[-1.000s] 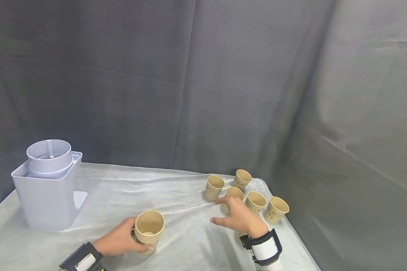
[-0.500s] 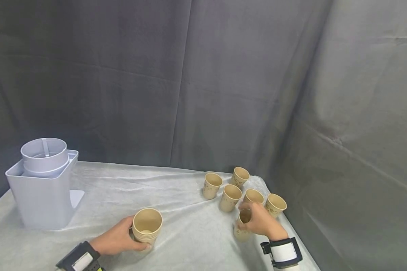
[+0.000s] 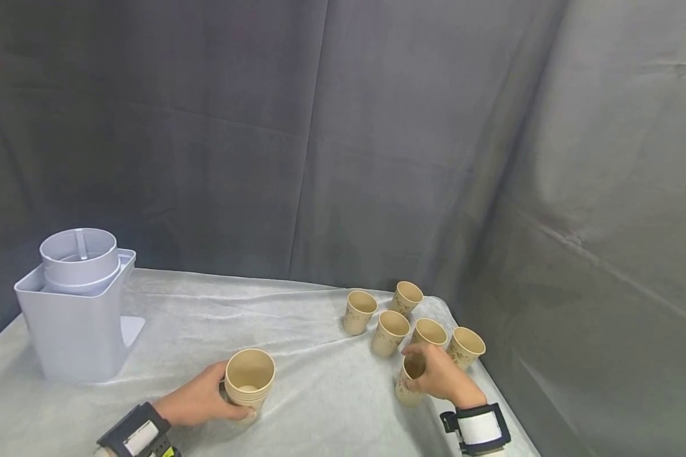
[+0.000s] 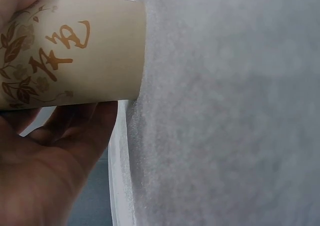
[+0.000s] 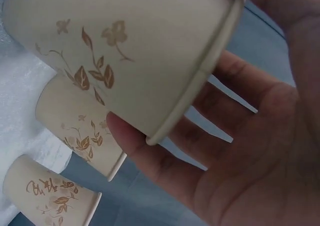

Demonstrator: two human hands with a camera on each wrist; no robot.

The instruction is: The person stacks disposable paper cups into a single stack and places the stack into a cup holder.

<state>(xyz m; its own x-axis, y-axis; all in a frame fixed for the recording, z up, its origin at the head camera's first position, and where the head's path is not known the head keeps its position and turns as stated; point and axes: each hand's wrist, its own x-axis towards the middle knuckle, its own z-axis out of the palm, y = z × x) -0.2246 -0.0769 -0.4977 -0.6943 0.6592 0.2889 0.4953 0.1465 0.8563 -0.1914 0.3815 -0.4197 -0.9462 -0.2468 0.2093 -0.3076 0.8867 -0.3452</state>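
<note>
While her left hand is curling around a stack of nested paper cups (steadying it on the white cloth), the right hand is gripping a single cup nearest the five loose cups, ready for lifting.

Matt tan paper cups with leaf prints sit on wrinkled white cloth beside a smooth pale-grey plastic dispenser.
</note>
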